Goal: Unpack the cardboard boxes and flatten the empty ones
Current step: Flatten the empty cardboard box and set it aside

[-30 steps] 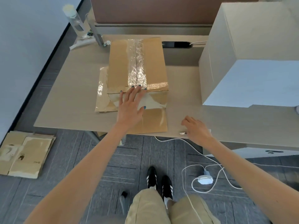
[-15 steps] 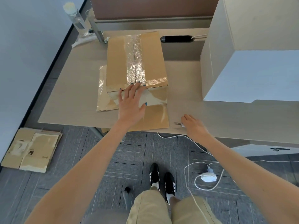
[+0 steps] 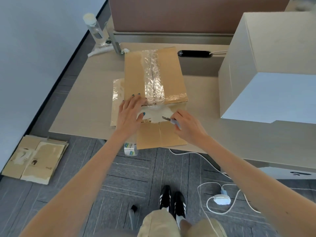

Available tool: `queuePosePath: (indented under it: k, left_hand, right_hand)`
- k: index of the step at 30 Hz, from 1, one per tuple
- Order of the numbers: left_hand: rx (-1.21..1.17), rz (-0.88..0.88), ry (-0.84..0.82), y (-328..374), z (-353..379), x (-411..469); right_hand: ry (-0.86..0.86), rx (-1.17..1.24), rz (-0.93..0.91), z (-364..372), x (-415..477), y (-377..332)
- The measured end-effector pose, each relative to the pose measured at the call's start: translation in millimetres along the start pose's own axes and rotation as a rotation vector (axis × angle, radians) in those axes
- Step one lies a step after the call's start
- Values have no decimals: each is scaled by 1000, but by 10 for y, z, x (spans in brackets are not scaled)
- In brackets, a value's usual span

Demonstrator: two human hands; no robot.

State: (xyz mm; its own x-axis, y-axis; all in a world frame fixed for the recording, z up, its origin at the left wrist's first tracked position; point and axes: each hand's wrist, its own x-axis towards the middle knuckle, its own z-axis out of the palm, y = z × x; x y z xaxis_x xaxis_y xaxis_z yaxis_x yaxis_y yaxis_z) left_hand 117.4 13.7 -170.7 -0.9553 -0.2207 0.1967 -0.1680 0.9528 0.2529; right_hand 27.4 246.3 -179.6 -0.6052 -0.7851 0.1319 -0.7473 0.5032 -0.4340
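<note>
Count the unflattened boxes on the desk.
2. The brown taped box sits centrally on the desk, left hand flat on its near edge, right hand holding a knife to it. The large white box stands at the right. Others may hide behind it.

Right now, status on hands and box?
Left hand flat on taped box. Right hand grips knife, blade at near-end tape. Blade points toward left hand.
</note>
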Motion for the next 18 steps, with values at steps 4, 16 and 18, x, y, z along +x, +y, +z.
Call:
queuePosePath:
  k: [4,16,18]
  left_hand:
    - [-31,-46,-66,-186,-19,75]
    - [96,88,-145,-433,-223,352]
    - [113,108,-140,-459,-231,375]
  right_hand:
    - [-3,6,-2,-22,190,-165]
    - [-8,58,18,-52,516,-397]
    - [3,54,12,-33,525,-402]
